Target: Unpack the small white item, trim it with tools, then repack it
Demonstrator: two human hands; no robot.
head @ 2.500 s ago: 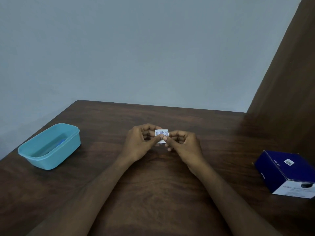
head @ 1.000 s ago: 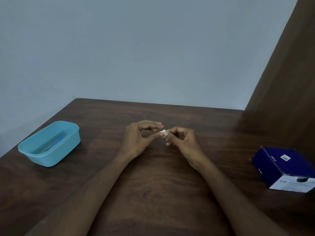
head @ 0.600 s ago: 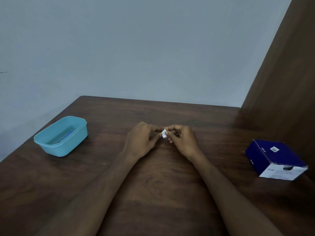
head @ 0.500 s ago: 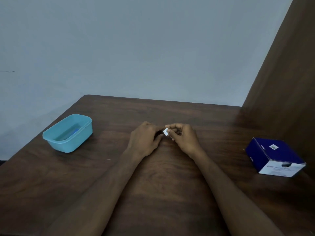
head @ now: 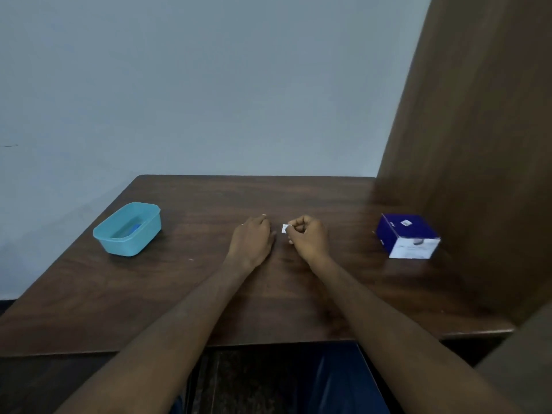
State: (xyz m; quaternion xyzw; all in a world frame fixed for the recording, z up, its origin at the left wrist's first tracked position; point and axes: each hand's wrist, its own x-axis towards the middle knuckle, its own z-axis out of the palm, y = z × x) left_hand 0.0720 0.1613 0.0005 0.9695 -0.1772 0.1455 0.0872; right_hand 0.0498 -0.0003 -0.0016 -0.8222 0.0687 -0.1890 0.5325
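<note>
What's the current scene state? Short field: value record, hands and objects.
left hand: on the table, fingers curled under, holds nothing visible
right hand: pinches the small white item at its fingertips
teal tub: left side of wooden table, something blue inside
blue box: right side of table, closed, white label on top
tools: none identifiable

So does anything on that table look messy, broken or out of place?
Nothing stands out. The teal tub and blue box sit upright on the table; the right hand pinches the small white item.
</note>
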